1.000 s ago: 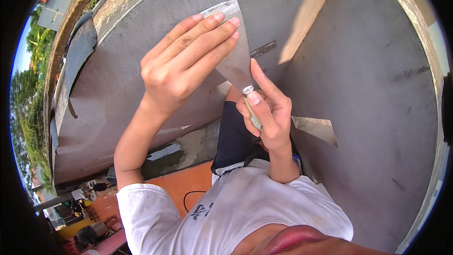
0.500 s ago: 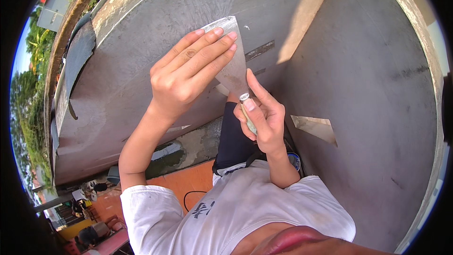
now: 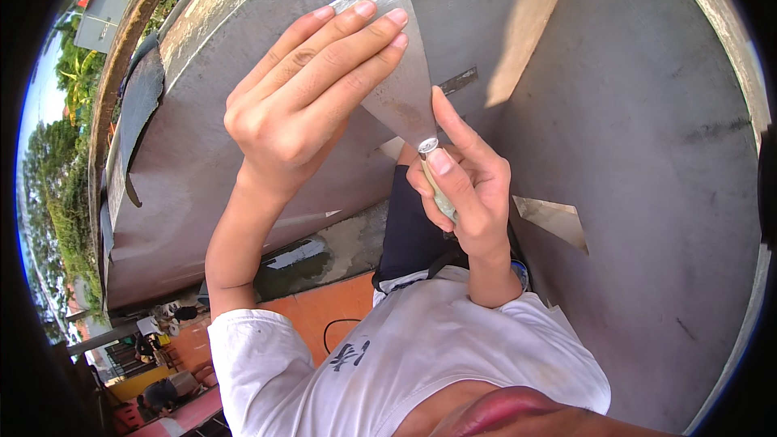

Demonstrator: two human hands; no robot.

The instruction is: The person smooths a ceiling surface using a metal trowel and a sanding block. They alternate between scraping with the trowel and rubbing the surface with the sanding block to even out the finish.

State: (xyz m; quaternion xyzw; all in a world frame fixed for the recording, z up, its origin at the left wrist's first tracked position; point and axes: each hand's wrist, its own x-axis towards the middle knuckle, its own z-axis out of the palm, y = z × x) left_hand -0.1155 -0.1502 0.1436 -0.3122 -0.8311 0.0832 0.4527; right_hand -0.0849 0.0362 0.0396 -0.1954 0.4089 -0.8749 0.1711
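Note:
A wide-bladed putty knife (image 3: pixel 410 85) with a pale green handle is held up before the grey surface (image 3: pixel 194 170). My right hand (image 3: pixel 479 186) is closed round its handle, thumb near the metal collar and index finger raised along the blade's lower side. Laid over the upper part of the blade is my left hand (image 3: pixel 295 109), its fingers stretched out flat and the thumb hidden. The blade's far edge shows beyond my fingertips, and grey smears mark it. Whether that edge touches the surface I cannot tell.
Another grey panel (image 3: pixel 639 137) rises at the right, meeting the first in a corner. A dark flap (image 3: pixel 140 105) peels off at the left edge. Below lie a wet grey strip (image 3: pixel 348 243) and an orange floor (image 3: pixel 316 311). A person (image 3: pixel 166 392) is at the lower left.
Both hands and the putty knife have moved up in the view, farther from my body. My left hand has also shifted a little left, my right hand slightly right.

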